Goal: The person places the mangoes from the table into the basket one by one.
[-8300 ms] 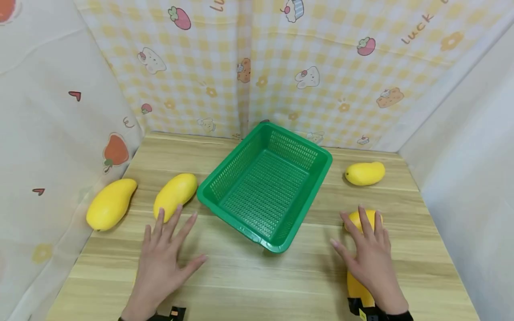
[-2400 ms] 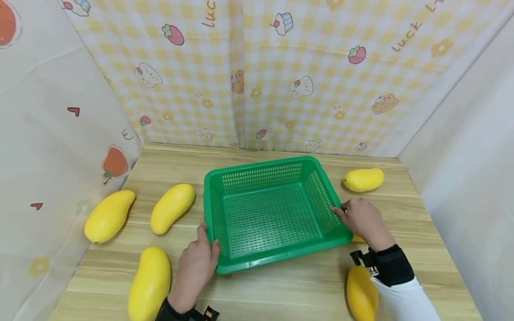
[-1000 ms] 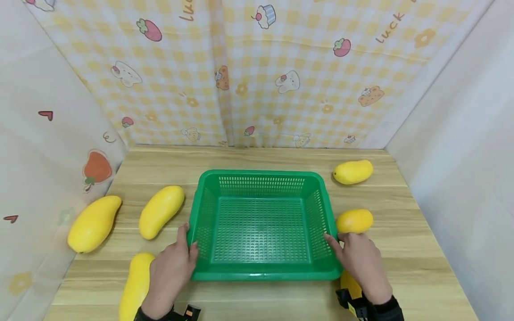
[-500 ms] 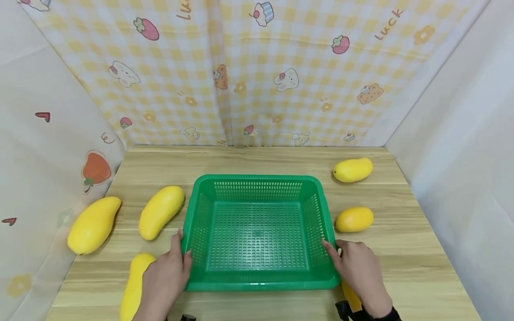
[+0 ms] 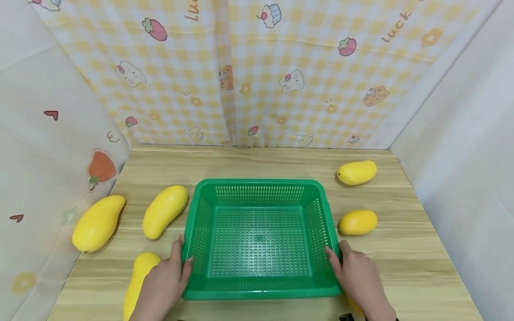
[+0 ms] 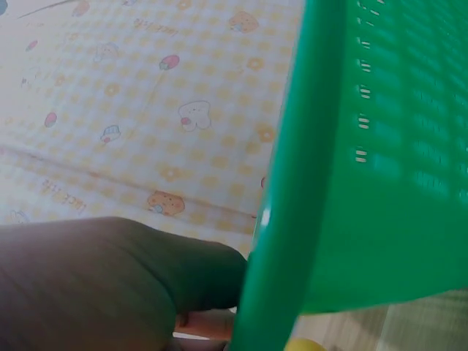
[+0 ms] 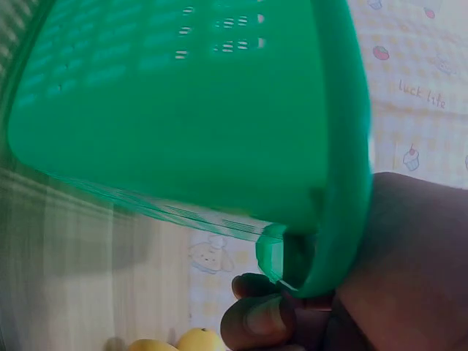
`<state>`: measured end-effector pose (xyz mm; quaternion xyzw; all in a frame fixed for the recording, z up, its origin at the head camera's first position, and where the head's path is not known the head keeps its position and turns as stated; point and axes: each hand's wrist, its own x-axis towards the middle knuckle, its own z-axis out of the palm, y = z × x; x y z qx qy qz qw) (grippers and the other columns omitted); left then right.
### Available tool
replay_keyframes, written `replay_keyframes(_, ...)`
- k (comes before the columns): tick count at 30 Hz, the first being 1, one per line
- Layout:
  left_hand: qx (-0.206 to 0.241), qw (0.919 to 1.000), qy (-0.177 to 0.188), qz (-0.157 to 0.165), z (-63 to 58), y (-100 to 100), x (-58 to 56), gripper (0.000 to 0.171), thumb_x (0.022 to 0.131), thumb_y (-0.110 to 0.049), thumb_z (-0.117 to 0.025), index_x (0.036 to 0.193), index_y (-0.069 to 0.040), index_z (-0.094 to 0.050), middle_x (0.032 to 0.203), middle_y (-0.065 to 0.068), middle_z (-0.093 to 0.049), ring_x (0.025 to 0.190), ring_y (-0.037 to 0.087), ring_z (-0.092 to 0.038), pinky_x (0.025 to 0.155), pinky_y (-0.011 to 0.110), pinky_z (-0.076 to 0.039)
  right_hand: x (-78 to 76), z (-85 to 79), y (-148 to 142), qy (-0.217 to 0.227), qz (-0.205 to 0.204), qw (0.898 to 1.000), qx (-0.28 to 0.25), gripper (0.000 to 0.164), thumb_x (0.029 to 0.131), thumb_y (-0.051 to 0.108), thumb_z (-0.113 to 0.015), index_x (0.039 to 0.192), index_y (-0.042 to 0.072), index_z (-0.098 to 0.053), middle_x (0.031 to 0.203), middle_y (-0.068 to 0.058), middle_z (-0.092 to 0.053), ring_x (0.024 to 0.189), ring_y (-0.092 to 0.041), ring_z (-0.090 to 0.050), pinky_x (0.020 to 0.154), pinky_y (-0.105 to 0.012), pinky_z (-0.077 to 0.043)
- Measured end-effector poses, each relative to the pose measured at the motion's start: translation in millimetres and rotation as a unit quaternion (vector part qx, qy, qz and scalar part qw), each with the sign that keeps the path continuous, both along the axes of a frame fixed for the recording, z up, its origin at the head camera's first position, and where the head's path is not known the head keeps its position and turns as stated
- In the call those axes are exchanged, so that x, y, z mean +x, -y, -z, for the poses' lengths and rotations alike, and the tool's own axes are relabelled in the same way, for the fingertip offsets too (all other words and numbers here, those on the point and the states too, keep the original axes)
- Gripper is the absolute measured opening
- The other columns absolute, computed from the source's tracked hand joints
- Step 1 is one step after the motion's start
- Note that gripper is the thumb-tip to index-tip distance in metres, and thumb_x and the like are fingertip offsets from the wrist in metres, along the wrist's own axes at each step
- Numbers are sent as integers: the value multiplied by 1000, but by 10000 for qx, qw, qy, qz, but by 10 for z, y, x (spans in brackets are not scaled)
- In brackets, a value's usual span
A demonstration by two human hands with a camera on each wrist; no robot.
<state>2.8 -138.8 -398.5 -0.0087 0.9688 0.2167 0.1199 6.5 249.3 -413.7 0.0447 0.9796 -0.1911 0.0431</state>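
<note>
A green plastic basket point(image 5: 261, 294) with perforated walls stands level in the middle of the head view, its long sides parallel to the table's back edge. My left hand point(image 5: 162, 283) grips its left rim near the front corner. My right hand point(image 5: 359, 278) grips the right rim opposite. In the left wrist view the left hand point(image 6: 110, 285) meets the rim point(image 6: 292, 183). The right wrist view has the right hand's fingertips point(image 7: 256, 322) curled under the rim. Nothing lies inside the basket. Nearest the left hand is a yellow mango point(image 5: 138, 281); another mango point(image 5: 353, 306) is mostly hidden by the right hand.
Two more mangoes, an outer one point(image 5: 98, 224) and an inner one point(image 5: 165, 211), lie left of the basket. On the right are a far mango point(image 5: 356, 173) and a nearer one point(image 5: 358, 222). Patterned cloth point(image 5: 257, 80) hangs behind the wooden table point(image 5: 257, 162).
The basket was skewed with both hands open away from it; the hands took its rims and turned it square. Over the last second it slid slightly toward me. The mangoes stayed put.
</note>
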Motion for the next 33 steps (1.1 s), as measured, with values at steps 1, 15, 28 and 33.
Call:
replay_keyframes(1,20,10000,26,3,-5,10,-3,59,98,-22,-53,142,5,-26,55,1,-44,48,15,-45,43,34,-35,-9,-7,-3,39,-21,10000,25,37,98,41,-51,85,6,-51,53,-1,-39,46,-16,-40,41,-30,-33)
replay_keyframes(15,49,9989,409,-236,-67,88,22,61,98,-39,-51,143,1,-38,58,1,-44,54,16,-46,44,32,-36,-42,-27,-19,479,226,9986,-48,39,98,45,-48,80,10,-46,53,-1,-37,45,-17,-40,41,-30,-29)
replay_keyframes(28,-726,9880,-797,-1109,135,483,256,56,89,-37,-67,126,3,-54,98,24,-54,90,43,-51,66,56,-41,-20,-16,4,631,452,9967,-237,37,97,46,-49,83,11,-46,55,-2,-37,48,-17,-41,43,-31,-30)
replay_keyframes(33,-926,9830,45,-1587,314,561,349,81,82,-52,-70,132,5,-43,112,35,-43,97,54,-46,70,63,-42,-26,-22,3,636,459,9965,-295,39,97,48,-48,84,11,-46,56,-2,-36,50,-18,-41,43,-31,-30)
